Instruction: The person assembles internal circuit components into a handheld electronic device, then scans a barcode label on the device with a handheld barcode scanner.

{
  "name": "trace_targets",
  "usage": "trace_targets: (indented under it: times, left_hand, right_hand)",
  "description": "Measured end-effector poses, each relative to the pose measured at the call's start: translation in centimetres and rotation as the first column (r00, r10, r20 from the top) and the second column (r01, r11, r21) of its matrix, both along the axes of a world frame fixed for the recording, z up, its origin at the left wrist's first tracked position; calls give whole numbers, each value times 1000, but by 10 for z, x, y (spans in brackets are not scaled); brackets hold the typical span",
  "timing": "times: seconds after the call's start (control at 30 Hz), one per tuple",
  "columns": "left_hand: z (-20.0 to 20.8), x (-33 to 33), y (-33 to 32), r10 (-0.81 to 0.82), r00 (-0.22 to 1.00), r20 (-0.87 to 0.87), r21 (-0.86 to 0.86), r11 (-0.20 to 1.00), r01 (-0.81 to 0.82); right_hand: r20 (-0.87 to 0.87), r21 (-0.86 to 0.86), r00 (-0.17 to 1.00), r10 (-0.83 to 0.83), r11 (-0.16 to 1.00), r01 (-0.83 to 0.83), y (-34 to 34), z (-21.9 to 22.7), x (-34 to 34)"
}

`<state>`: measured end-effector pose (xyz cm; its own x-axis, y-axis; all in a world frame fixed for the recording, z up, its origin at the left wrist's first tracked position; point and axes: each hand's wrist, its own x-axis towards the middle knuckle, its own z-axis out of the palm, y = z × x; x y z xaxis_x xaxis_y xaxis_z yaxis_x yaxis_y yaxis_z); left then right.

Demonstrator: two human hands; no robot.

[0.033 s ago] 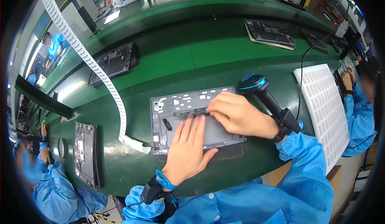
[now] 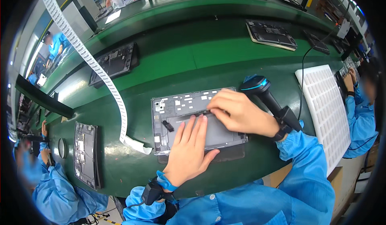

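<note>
An opened flat device housing [image 2: 183, 98], dark grey with small white patches inside, lies on the green table in front of me. My left hand [image 2: 188, 152] rests flat with extended fingers on the smooth dark panel [image 2: 219, 133] in its near half. Bent over the panel's far edge, my right hand [image 2: 237, 114] has thumb and fingers pinched together; what they grip there is too small and hidden to name. A small black part [image 2: 167, 125] lies slantwise on the left of the panel, touched by neither hand.
A handheld scanner [image 2: 267, 94] stands beside my right wrist, and a white gridded tray [image 2: 323, 112] lies beyond it. Left are a label strip [image 2: 105, 79], a black ring [image 2: 62, 148] and another housing [image 2: 85, 154]. Co-workers [image 2: 360, 120] sit on both sides. Devices [image 2: 271, 34] lie on the far green surface.
The dark strip along the panel's far edge now shows less beside my fingertips. The small black part has shifted slightly. Both hands have hardly moved.
</note>
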<state>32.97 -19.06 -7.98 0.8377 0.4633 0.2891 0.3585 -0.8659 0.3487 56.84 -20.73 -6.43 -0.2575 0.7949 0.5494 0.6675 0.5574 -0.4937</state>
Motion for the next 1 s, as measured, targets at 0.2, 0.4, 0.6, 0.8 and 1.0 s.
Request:
trace_targets:
  times: [0.2, 0.4, 0.6, 0.8, 1.0]
  left_hand:
    - [6, -8, -8, -143, 935, 324, -294, 924, 244]
    - [39, -27, 18, 107, 888, 447, -574, 796, 192]
    - [28, 1, 106, 127, 889, 440, -48, 992, -118]
    - [2, 6, 127, -20, 971, 238, -60, 998, 35]
    - [4, 13, 123, -37, 965, 259, -123, 990, 70]
  right_hand:
    - [-401, -472, 871, -285, 879, 70, 32, -1, 11]
    - [-459, -468, 858, -230, 883, -14, 39, -20, 8]
    - [-429, -510, 861, -274, 860, 20, 29, -16, 9]
    - [-245, -204, 955, -169, 972, 120, 30, -24, 1]
    - [-158, -96, 944, -290, 956, 278, 18, -18, 3]
